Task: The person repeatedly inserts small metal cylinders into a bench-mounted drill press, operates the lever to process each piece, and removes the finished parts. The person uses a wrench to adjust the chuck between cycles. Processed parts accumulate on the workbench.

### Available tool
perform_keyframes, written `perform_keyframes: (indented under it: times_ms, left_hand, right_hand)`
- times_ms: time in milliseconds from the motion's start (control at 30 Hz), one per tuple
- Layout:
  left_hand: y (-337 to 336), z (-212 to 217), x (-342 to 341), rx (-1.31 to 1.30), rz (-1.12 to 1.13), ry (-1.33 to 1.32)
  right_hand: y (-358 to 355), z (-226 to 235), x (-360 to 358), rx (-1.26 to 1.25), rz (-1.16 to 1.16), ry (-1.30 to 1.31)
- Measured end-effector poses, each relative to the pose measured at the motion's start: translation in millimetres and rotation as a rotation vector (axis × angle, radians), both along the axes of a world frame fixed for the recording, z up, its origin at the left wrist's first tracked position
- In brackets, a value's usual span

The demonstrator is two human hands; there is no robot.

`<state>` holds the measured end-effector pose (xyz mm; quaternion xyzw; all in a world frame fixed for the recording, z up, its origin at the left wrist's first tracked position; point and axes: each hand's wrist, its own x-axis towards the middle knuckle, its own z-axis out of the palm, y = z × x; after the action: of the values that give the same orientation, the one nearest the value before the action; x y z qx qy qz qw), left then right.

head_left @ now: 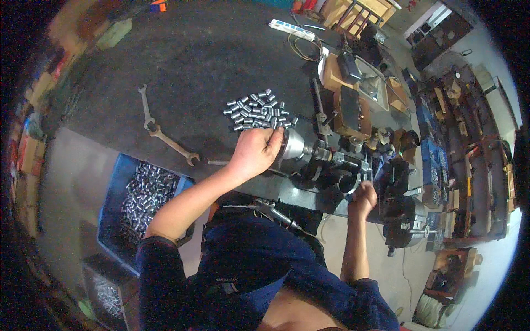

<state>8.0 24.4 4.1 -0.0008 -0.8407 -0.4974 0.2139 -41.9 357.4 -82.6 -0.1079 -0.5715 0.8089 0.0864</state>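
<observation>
My left hand [255,150] is closed in a pinch at the front of a shiny round metal chuck [293,147] on a small bench machine. Whatever sits between its fingers is hidden. Just beyond that hand lies a loose pile of short metal cylinders [254,113] on the dark bench. Farther right, my right hand [362,199] is curled closed at the machine's near side, beside a curved metal part [349,181]. What that hand grips cannot be made out.
Two wrenches [147,110] [175,144] lie end to end on the bench [165,55]. Below left stands a blue bin [113,204] full of metal cylinders. An air gun [276,212] hangs at the bench's front edge. A power strip [292,28] and boxes [353,113] sit at the back right.
</observation>
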Motion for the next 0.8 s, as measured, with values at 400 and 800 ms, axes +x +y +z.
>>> perform_keyframes:
  times_ms: [400,800]
  left_hand:
    - [-12.7,-0.2,-4.0,0.106,-0.107,-0.157]
    - [-51.1,4.0,18.2,0.202,-0.051,-0.286]
  right_hand:
    - [-29.1,95.0,-29.1,0.045,-0.019,0.428]
    - [12.4,-30.6,-72.0,0.342,-0.083,0.374]
